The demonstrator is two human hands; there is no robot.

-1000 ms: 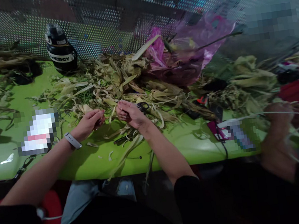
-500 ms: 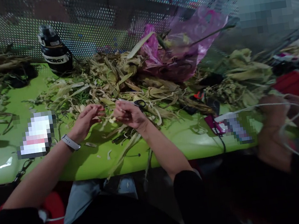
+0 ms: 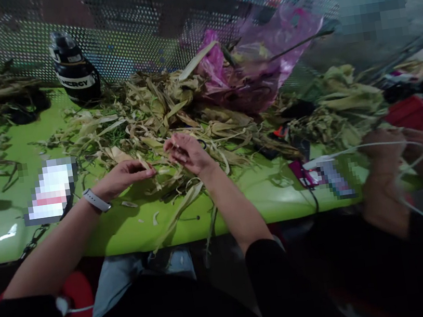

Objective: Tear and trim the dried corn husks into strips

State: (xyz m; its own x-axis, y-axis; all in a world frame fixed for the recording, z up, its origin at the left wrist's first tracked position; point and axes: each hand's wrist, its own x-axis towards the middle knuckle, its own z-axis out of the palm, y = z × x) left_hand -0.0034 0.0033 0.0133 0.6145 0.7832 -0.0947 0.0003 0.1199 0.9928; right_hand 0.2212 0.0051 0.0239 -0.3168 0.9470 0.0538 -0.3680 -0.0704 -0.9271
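Observation:
My left hand is closed, thumb and fingertips pinched on a pale strip of corn husk. A white band circles that wrist. My right hand hovers just right of it, fingers loosely bent and apart, with nothing clearly visible in them. Behind the right hand a dark ring handle of scissors shows on the pile; the rest is hidden. Dried corn husks are heaped beyond both hands. Long husk strips hang toward the table's front edge, and small scraps lie below my left hand.
A black bottle stands at the back left, and a pink plastic bag rests behind the husks. A phone lies on the green table. At right are another phone, a white cable and another person's hands.
My hands have drawn apart: the left moved slightly lower, the right shifted right and its fingers loosened. A pale husk strip now shows in my left fingertips. The scissors' ring is more covered.

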